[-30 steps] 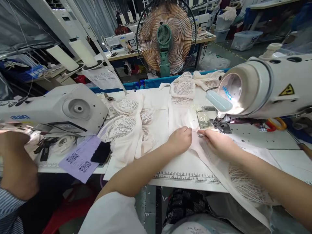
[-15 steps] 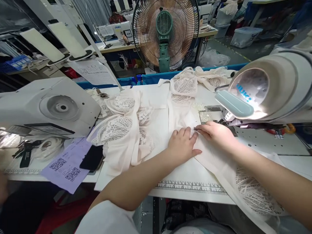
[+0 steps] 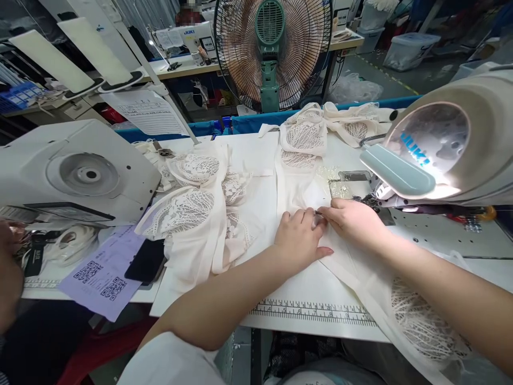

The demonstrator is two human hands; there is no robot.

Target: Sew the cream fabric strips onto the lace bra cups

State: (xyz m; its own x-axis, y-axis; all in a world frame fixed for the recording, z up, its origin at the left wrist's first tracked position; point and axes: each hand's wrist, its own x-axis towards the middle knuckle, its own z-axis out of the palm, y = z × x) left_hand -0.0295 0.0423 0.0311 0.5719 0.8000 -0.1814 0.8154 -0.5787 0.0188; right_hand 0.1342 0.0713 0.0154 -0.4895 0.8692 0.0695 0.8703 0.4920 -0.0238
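A cream bra (image 3: 352,278) with lace cups stretches over the table, from behind my hands down past the front edge. My left hand (image 3: 298,235) is closed on its fabric, fingertips curled and pressed down on the cloth. My right hand (image 3: 355,222) pinches a small dark metal piece (image 3: 318,214) against the fabric, right beside my left fingertips. The kind of this piece is mostly hidden by the fingers. Close to my right hand is the needle area of a sewing machine (image 3: 433,144) with a lit lamp.
Several more cream lace bras (image 3: 192,208) are piled to the left. A second machine head (image 3: 88,171), a purple paper (image 3: 100,272) and a black phone (image 3: 146,260) lie farther left, near another person's arm (image 3: 10,278). Behind the table stands a fan (image 3: 270,59). A printed ruler (image 3: 312,311) runs along the front edge.
The view has shifted slightly. My right fingertips and the small metal piece have moved a little left, closer to my left fingertips. My left hand stays on the fabric.
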